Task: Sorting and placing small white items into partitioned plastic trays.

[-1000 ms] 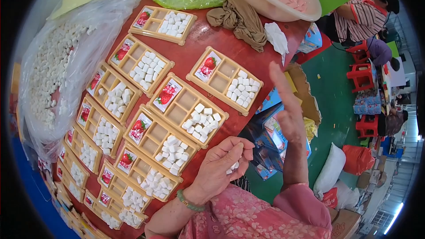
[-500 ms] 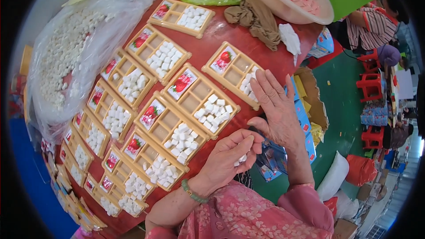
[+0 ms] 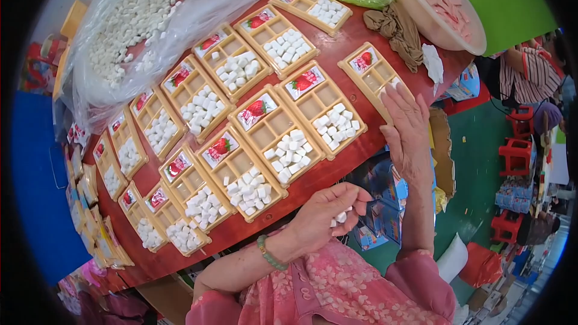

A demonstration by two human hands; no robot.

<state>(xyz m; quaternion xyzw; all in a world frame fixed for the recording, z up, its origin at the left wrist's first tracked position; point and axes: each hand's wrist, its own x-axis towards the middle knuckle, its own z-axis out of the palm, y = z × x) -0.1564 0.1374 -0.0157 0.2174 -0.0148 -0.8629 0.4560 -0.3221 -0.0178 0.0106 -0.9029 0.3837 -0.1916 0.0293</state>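
My left hand (image 3: pixel 330 212), with a green bead bracelet on its wrist, is curled around several small white marshmallow-like pieces (image 3: pixel 339 217) in front of the table edge. My right hand (image 3: pixel 407 129) lies flat with fingers stretched out over the lower compartment of the rightmost tan tray (image 3: pixel 360 77). It covers most of the white pieces in that compartment. A strawberry-printed packet (image 3: pixel 363 60) sits in the tray's upper corner. Beside it, another tan tray (image 3: pixel 320 110) holds a similar packet and a pile of white pieces (image 3: pixel 335 126), with its small middle compartments bare.
More such trays stand in slanting rows across the red table (image 3: pixel 328 176). A clear plastic bag (image 3: pixel 198 15) of white pieces lies at the far left. At the back right are a bowl (image 3: pixel 474 35) of pink strips, a brown cloth (image 3: pixel 397 33) and a white tissue (image 3: pixel 432 65).
The whole view has swung, so the trays appear farther right. My right hand stays over the same tray, its fingers now lower across it. The left fingers have loosened slightly around the white pieces.
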